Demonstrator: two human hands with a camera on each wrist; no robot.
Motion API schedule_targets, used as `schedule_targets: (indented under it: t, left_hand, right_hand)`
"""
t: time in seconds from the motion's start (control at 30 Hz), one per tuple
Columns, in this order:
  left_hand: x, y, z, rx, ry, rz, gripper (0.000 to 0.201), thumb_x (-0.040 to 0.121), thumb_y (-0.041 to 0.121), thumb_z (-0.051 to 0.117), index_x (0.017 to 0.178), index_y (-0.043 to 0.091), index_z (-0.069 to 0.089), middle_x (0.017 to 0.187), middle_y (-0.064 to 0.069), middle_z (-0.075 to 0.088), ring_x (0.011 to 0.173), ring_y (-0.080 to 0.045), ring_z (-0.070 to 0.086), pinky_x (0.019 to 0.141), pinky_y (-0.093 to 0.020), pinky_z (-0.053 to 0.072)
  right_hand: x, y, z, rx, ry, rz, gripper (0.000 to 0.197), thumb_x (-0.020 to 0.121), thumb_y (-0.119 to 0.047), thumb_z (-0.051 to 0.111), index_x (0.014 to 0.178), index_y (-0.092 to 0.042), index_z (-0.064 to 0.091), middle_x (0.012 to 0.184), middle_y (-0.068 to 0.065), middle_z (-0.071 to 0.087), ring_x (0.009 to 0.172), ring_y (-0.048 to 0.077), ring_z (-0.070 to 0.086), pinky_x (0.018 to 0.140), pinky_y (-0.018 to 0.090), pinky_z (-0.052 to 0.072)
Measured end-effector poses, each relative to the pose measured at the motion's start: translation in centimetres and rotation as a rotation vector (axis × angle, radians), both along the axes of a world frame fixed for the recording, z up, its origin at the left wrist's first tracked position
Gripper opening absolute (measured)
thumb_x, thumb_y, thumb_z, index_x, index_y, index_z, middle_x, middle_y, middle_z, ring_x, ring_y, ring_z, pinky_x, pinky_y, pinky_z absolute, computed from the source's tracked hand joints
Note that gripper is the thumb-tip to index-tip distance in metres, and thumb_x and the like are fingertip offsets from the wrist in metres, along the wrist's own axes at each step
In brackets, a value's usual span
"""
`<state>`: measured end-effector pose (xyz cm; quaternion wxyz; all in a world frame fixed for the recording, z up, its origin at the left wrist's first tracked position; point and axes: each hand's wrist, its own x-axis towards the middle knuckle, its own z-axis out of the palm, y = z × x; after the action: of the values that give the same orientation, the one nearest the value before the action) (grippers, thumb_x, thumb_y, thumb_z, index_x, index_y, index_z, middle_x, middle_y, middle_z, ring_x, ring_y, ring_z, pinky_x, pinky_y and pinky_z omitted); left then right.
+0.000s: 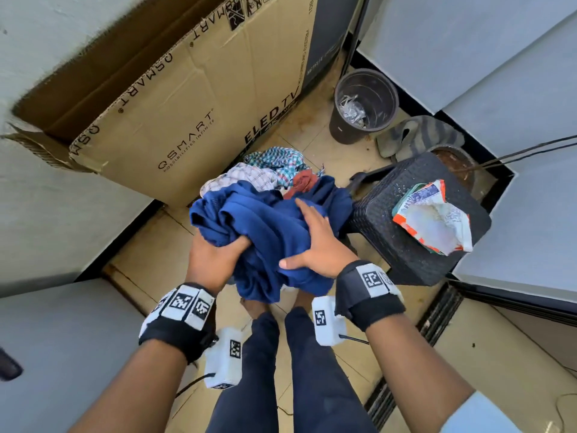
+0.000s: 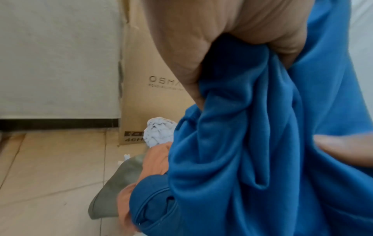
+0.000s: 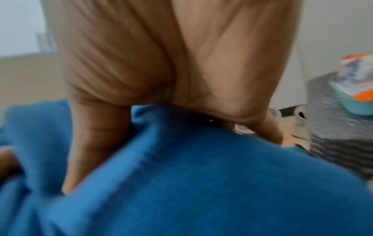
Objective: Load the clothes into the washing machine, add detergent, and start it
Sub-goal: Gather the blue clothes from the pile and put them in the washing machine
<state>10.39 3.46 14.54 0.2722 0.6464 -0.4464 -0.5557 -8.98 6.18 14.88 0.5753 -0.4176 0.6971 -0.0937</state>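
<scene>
The left hand [image 1: 212,260] has its fingers curled tight into a bunch of the blue garment [image 1: 271,232], held up above the floor [image 1: 150,245]. The right hand [image 1: 318,242] lies on the garment's other side with fingers spread nearly straight, thumb out. More clothes [image 1: 268,170] lie heaped on the floor behind, and the detergent pack [image 1: 434,217] rests on a dark stool [image 1: 381,220] to the right.

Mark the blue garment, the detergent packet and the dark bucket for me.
blue garment [image 1: 274,226]: head view, bunched middle folds.
detergent packet [image 1: 434,218]: head view, crumpled white face.
dark bucket [image 1: 379,89]: head view, inner wall.
</scene>
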Motion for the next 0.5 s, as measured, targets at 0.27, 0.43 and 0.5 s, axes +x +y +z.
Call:
schedule_targets:
  t: [0.27, 0.43, 0.5]
  left_hand:
    - [3.7, 3.3, -4.4, 0.055, -0.281, 0.011, 0.045, 0.065, 0.039, 0.07, 0.108, 0.027, 0.063, 0.106, 0.007, 0.07, 0.101, -0.014, 0.066, 0.087, -0.044, 0.056]
    - [3.0, 6.3, -5.6, 0.125, -0.191, -0.142, 0.078, 0.061, 0.045, 0.082, 0.126, 0.012, 0.054, 0.118, 0.0, 0.067, 0.109, -0.015, 0.066, 0.092, -0.043, 0.055]
    - [2.3, 7.5, -6.0, 0.219, 0.024, -0.136, 0.099, 0.057, 0.038, 0.094, 0.134, 0.0, 0.042, 0.126, -0.006, 0.065, 0.116, -0.017, 0.064, 0.098, -0.043, 0.053]
  right_hand:
    - [0.8, 0.4, -2.1, -0.206, -0.021, -0.375, 0.032, 0.076, 0.009, 0.068, 0.097, -0.014, 0.062, 0.096, 0.005, 0.066, 0.088, 0.016, 0.062, 0.076, 0.027, 0.052]
    - [5.5, 0.7, -0.6, -0.269, 0.116, -0.434, 0.03, 0.069, -0.01, 0.056, 0.09, -0.026, 0.069, 0.095, -0.001, 0.071, 0.09, 0.022, 0.066, 0.082, 0.044, 0.054]
    - [7.5, 0.8, 0.3, -0.237, 0.089, -0.375, 0.035, 0.067, -0.023, 0.055, 0.096, -0.029, 0.072, 0.102, -0.004, 0.072, 0.098, 0.022, 0.065, 0.089, 0.043, 0.052]
